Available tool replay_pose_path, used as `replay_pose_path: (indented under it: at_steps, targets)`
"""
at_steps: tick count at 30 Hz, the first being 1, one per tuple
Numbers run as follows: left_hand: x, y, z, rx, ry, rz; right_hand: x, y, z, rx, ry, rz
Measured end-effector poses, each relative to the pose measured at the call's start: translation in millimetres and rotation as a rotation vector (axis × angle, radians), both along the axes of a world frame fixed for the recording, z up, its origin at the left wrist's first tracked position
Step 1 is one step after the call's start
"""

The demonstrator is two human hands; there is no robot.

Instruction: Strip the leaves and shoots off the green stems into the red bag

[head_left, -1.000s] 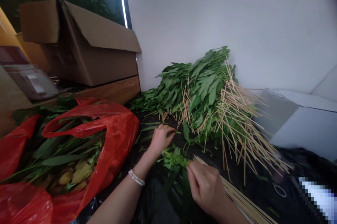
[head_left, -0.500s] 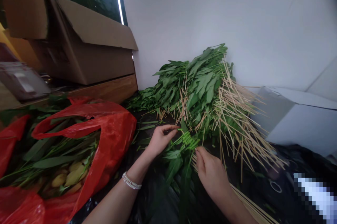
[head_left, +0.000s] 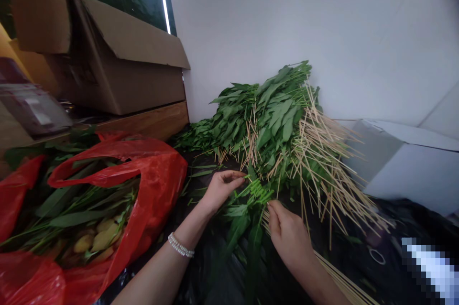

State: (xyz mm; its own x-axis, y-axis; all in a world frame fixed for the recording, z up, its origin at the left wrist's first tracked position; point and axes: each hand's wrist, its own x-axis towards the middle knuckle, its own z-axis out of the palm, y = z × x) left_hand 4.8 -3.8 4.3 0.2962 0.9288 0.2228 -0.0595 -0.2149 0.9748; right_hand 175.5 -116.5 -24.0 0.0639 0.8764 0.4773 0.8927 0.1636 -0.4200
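Between my hands is a skewered row of bright green leafy stems (head_left: 258,192), their long leaves hanging down toward me. My left hand (head_left: 223,191), with a beaded bracelet at the wrist, pinches a green stem at the row's far left end. On the near right end, my right hand (head_left: 289,228) is closed on a thin bamboo skewer, mostly hidden by the fingers and stems. Loose bamboo skewers (head_left: 346,278) lie under my right forearm. Just beyond my hands rises a pile of leafy skewers (head_left: 278,118), its bare sticks fanning out to the right.
A red plastic bag (head_left: 161,171) at left holds long leaves and potato-like lumps. Behind it, an open cardboard box (head_left: 143,82) stands on a wooden ledge (head_left: 154,125). A white box (head_left: 416,171) sits at right. Black plastic sheeting (head_left: 222,266) covers the surface.
The whole view has shifted slightly, so things appear a little farther right. Both hands keep the same grips, with hardly any movement.
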Motion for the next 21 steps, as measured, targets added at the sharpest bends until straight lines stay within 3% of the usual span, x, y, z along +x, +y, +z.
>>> replay_pose_path:
  at_steps: [7, 21]
  targets:
    - [0.8, -0.7, -0.9, -0.062, -0.039, 0.033, -0.9, -0.5, -1.3, -0.016, 0.036, 0.036]
    - [1.1, -1.4, -1.0, -0.042, -0.03, 0.034, -1.8, -1.4, -0.3, -0.022, 0.022, 0.019]
